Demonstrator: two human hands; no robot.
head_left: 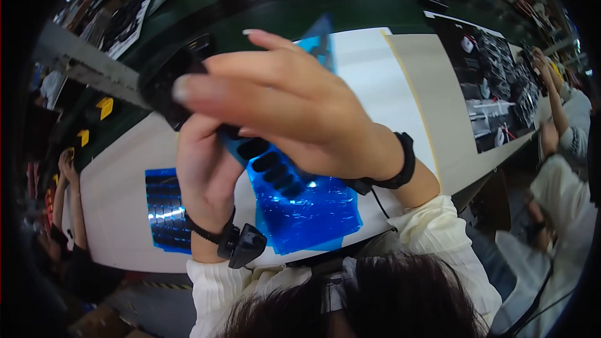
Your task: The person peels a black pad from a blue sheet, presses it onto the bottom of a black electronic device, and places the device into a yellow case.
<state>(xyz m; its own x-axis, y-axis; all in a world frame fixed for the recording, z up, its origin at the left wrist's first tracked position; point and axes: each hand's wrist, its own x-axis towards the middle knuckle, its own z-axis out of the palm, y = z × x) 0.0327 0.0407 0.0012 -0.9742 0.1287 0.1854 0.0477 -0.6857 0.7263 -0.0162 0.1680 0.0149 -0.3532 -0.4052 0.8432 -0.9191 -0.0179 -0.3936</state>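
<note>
Looking at a chunky black piece (164, 81) right up at the fingertips, just beyond the left hand (206, 169) and off to the left of the right hand (294, 94). Can't make out its exact shape, too blurry and partly behind fingers. Got the right hand crossed over in front of the left, with fingers stretched out toward the piece; can't tell whether actually gripping or even touching. Got the left hand bent upward behind, with fingers mostly hidden, so can't say for sure about a hold there either. Just below the right hand, can spot a row of black oval pads (268, 163) over a shiny, crinkled blue film (310, 219). Beyond the right hand, can see a see-through blue piece (320, 44) poking up at an angle. To the left of the left hand, got another blue sheet (164, 203) with black strips across, lying on the pale tabletop (119, 225). Wearing cream sleeves (432, 231), plus black bands (408, 158) on both wrists, with a boxy black gadget (246, 247) on the left one. Past both hands, can see a dark green surface (375, 0). Way off right of the right hand, got a black panel (449, 40) loaded with clear-wrapped stuff (494, 75), plus a co-worker's hand (539, 61) just beside.
</note>
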